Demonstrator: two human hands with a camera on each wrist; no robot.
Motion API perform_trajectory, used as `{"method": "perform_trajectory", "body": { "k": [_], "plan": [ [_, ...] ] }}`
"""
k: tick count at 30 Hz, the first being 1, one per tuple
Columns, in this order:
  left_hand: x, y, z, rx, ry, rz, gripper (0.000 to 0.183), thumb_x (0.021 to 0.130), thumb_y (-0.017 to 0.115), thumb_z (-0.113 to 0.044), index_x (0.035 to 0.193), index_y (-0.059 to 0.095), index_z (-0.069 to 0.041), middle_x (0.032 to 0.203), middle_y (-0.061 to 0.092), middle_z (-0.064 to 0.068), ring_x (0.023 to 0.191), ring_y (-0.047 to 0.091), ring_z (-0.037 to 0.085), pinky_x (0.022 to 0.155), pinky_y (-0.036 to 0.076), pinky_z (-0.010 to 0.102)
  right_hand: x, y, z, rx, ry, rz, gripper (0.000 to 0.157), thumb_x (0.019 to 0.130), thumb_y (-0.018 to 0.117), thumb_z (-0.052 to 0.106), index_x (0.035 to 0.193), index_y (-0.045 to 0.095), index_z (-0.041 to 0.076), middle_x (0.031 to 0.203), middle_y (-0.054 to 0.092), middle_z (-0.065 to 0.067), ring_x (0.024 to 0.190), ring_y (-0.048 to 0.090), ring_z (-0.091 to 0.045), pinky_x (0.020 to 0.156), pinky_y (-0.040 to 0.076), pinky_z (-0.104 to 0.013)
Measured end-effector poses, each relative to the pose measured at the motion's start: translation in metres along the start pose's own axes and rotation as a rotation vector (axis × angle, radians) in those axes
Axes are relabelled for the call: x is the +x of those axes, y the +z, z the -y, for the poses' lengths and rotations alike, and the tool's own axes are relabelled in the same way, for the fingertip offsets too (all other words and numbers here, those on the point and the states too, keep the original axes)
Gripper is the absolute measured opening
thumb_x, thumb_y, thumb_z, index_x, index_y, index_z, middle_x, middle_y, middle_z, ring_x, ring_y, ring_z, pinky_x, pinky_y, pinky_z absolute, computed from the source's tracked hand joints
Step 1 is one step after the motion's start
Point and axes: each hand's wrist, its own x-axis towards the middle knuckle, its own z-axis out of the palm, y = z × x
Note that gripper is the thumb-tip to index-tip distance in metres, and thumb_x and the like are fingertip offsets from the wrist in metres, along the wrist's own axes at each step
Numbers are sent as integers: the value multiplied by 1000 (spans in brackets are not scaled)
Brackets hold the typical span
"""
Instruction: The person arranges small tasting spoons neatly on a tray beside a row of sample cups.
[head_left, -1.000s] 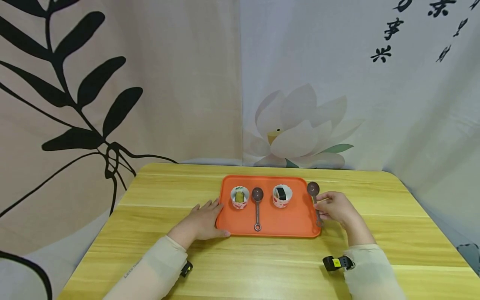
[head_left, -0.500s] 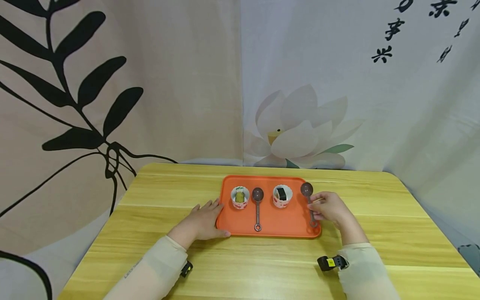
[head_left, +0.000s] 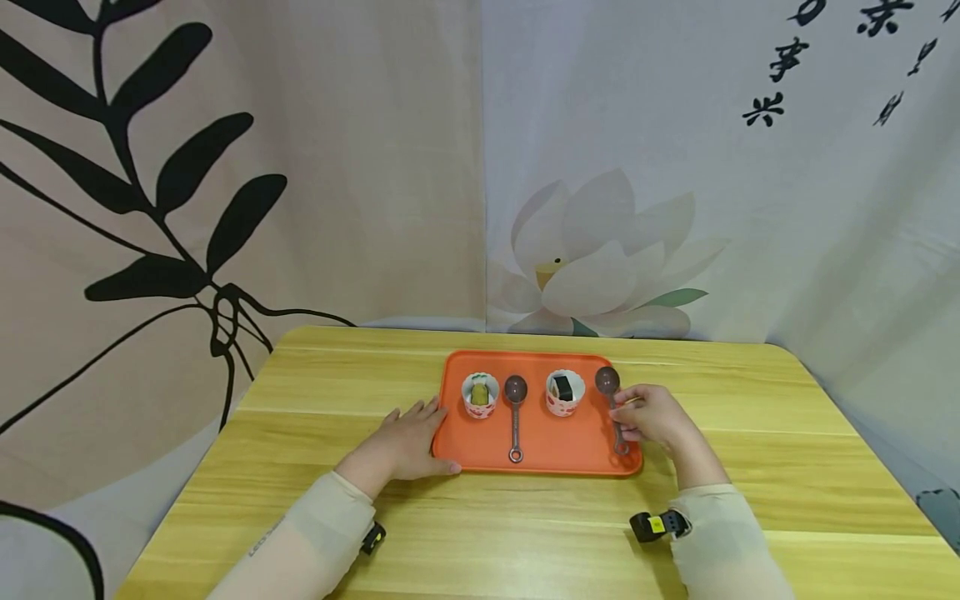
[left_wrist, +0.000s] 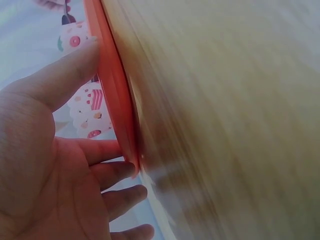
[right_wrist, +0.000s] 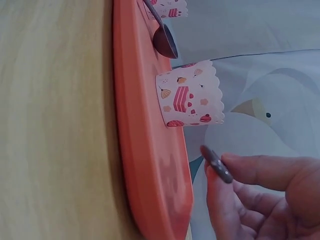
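Note:
My right hand point(head_left: 654, 414) pinches a brown spoon point(head_left: 607, 381) by its handle over the right end of an orange tray point(head_left: 577, 450). In the right wrist view the spoon's handle end point(right_wrist: 217, 166) sits between thumb and fingers, above the tray surface. My left hand point(head_left: 408, 442) rests with spread, fairly straight fingers against the tray's left edge, its thumb at the front rim. On the tray stand two patterned paper cups point(head_left: 480, 408), one with a yellow-green piece inside. The right paper cup point(head_left: 561, 407) contains a black-and-white piece. Between them lies another brown spoon point(head_left: 515, 417).
The tray lies on a yellow wood-grain table point(head_left: 525, 533). Behind the table hangs a curtain point(head_left: 375, 167) printed with leaves, a lotus and characters. A black wrist device point(head_left: 660, 525) sits at the right sleeve.
My right hand has moved left with the spoon, from the tray's right edge to over its right end. The left hand and the tray have stayed in place.

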Motion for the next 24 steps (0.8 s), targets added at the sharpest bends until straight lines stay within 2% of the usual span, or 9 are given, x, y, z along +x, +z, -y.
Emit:
{"method": "perform_trajectory", "body": {
  "k": [24],
  "plan": [
    [-3, -1, -2, -25, 1, 3, 98, 84, 73, -58, 154, 36, -2, 163, 25, 16, 149, 23, 39, 116, 17, 63, 7, 11, -2, -23, 37, 39, 23, 95, 62, -4, 115, 55, -12, 87, 64, -12, 65, 62, -16, 62, 60, -34]
  ]
}}
